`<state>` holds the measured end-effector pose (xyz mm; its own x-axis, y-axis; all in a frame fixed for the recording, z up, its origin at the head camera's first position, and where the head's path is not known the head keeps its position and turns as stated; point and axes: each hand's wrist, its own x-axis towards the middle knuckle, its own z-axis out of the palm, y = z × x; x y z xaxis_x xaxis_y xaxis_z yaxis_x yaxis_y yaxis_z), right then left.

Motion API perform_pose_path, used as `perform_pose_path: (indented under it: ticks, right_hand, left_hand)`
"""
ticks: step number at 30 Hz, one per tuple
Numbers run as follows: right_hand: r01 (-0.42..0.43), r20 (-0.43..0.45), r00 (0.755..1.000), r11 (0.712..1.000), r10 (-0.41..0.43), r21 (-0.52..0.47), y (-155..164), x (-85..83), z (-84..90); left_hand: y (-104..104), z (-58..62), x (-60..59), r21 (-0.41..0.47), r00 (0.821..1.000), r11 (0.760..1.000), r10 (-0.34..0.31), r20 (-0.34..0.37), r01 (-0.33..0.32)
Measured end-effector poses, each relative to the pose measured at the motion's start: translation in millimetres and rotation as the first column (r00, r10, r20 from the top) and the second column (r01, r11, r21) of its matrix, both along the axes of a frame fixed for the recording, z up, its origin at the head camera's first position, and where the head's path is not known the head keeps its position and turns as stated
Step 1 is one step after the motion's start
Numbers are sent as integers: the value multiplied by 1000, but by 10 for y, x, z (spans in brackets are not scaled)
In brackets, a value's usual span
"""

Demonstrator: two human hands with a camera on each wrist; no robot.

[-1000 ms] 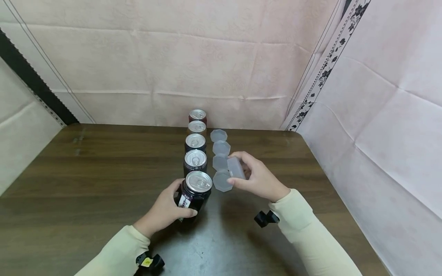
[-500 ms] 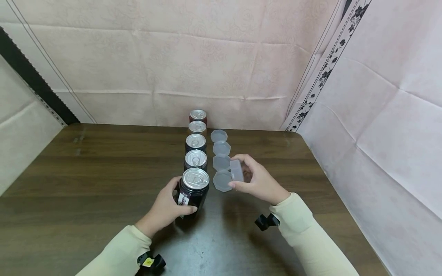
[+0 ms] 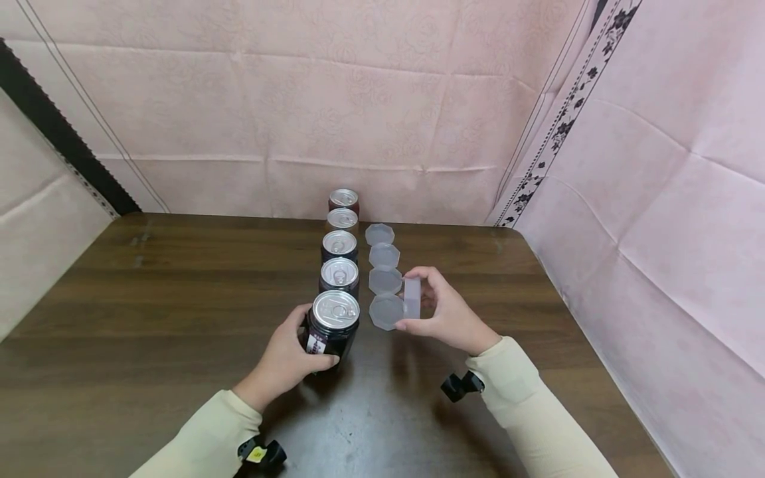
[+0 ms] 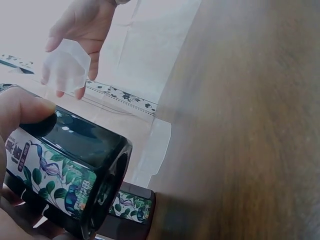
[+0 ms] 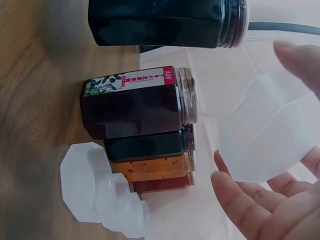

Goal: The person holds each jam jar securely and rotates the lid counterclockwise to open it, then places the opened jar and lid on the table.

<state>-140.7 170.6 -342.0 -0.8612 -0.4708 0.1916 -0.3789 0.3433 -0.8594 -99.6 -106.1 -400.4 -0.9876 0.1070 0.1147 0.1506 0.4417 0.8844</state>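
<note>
Several dark jars with silver pull-tab tops stand in a row running away from me on the brown table (image 3: 179, 299). My left hand (image 3: 285, 358) grips the nearest jar (image 3: 332, 326) round its side; the left wrist view shows its leafy label (image 4: 55, 175). My right hand (image 3: 445, 312) pinches a translucent octagonal lid (image 3: 412, 299), held on edge just right of that jar, seen too in the right wrist view as the lid (image 5: 265, 130). Several more lids (image 3: 384, 279) lie flat in a row beside the jars.
Pink cloth walls (image 3: 358, 113) close the table at the back and the right. The table's right edge (image 3: 574, 312) runs close to my right hand. Bare wood (image 3: 149, 279) spreads to the left of the jars.
My right hand has turned the lid more upright and drawn it slightly right and up. The left hand has shifted the nearest jar a little towards the left and away.
</note>
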Motion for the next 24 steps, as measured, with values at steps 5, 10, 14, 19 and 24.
perform_pose_path:
  ticks: [5,10,14,19,24]
  right_hand:
    - [11,8,1000,999,-11,-33,6,-1,-54]
    - [42,-2,999,999,-42,-32,11,15,-98]
    - [68,-16,998,997,-69,-25,23,27,-137]
    - [80,-13,997,996,-81,-38,40,38,-180]
    - [88,22,996,995,-87,-53,55,47,-225]
  left_hand:
    - [26,-16,10,-14,1000,1000,13,-6,-14]
    - [60,-26,16,-9,999,999,41,4,-41]
    - [81,-14,23,-1,998,998,62,-5,-62]
    - [102,-13,27,3,997,997,75,-18,-75]
    - [121,-9,29,4,996,996,87,-18,-87]
